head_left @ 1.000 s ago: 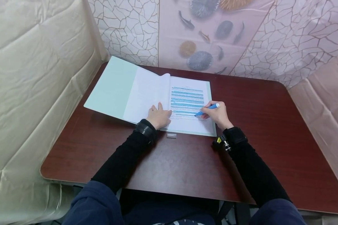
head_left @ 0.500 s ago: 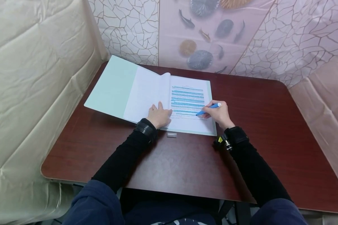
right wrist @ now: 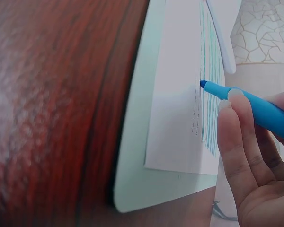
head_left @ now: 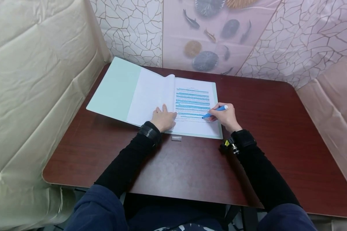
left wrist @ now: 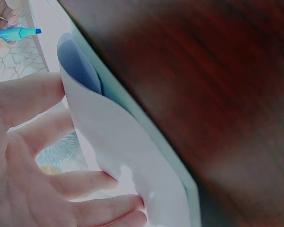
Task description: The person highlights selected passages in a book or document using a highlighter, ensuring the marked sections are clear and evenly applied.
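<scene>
An open pale green folder [head_left: 115,86] lies on the table, its turned-back white sheets [head_left: 150,93] curving up at the fold. On the right side is a printed page [head_left: 191,128] with many text lines marked in blue. My right hand [head_left: 226,117] pinches a blue highlighter [head_left: 218,109], whose dark blue tip is at the lower text lines in the head and right wrist views. My left hand [head_left: 163,119] rests with spread fingers on the turned sheets beside the fold; in the left wrist view its fingertips [left wrist: 106,182] touch the paper.
A small grey cap-like piece [head_left: 176,138] lies just below the folder's lower edge. The dark red wooden table [head_left: 277,128] extends to both sides. Patterned cloth [head_left: 133,32] hangs behind it, and a cream cloth [head_left: 46,80] stands along the left.
My right hand has shifted slightly to the right with the highlighter, its tip moving along the lower text lines. My left hand stays on the sheets.
</scene>
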### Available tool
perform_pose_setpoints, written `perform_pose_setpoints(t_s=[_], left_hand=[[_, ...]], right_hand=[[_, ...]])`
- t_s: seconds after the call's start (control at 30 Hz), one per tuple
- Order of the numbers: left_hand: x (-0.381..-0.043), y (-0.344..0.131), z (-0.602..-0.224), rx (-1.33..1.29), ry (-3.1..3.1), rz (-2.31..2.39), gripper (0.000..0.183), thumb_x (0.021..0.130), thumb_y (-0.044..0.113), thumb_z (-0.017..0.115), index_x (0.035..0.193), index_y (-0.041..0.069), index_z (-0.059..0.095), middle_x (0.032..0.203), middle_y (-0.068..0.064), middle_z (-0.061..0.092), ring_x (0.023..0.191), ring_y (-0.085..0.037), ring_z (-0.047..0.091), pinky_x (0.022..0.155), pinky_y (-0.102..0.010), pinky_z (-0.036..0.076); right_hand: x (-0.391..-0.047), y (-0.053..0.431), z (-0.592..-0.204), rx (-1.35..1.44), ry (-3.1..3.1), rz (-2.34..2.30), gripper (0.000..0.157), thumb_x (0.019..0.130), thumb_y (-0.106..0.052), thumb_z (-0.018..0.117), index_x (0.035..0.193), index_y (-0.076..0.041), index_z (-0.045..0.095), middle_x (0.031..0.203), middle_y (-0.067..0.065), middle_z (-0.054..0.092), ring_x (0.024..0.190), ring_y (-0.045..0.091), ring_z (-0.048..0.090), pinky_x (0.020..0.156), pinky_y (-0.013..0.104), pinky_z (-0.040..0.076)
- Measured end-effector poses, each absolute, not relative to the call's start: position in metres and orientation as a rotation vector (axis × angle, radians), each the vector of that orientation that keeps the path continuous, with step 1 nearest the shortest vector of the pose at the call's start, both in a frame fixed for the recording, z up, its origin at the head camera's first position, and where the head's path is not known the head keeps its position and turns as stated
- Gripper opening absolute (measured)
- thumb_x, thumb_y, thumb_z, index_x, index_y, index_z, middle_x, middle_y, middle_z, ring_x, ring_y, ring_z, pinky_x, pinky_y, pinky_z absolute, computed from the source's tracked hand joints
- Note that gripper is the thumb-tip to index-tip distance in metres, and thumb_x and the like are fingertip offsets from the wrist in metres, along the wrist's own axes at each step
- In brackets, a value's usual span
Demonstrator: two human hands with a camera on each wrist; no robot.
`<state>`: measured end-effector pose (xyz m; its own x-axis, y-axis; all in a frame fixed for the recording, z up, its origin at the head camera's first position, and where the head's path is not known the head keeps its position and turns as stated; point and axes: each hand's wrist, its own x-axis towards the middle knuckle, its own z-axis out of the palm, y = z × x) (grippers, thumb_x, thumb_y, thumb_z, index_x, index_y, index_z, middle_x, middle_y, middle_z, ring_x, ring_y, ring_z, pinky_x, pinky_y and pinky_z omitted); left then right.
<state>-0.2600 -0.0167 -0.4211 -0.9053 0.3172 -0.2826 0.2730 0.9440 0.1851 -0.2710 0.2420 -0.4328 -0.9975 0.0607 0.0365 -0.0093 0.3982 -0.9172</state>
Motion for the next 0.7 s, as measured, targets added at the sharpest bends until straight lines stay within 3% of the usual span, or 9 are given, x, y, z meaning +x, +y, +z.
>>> perform_pose_setpoints(t_s=[0.7], left_hand=[[-0.2605,-0.0171,-0.4200,0.443,2.787,0.196,0.052,0.100,0.033,0.046,0.150,0.023,0.037,0.158,-0.030,0.012,0.141,-0.056,0.018,0.115,-0.057,0.023]], right_hand=[[-0.2695,0.2467,-0.4299,-0.080,-2.594,1.652,0.014,0.084,-0.006,0.069,0.084,0.008,0.066,0.077,0.016,0.074,0.059,0.019,0.071,0.061,0.031,0.059]])
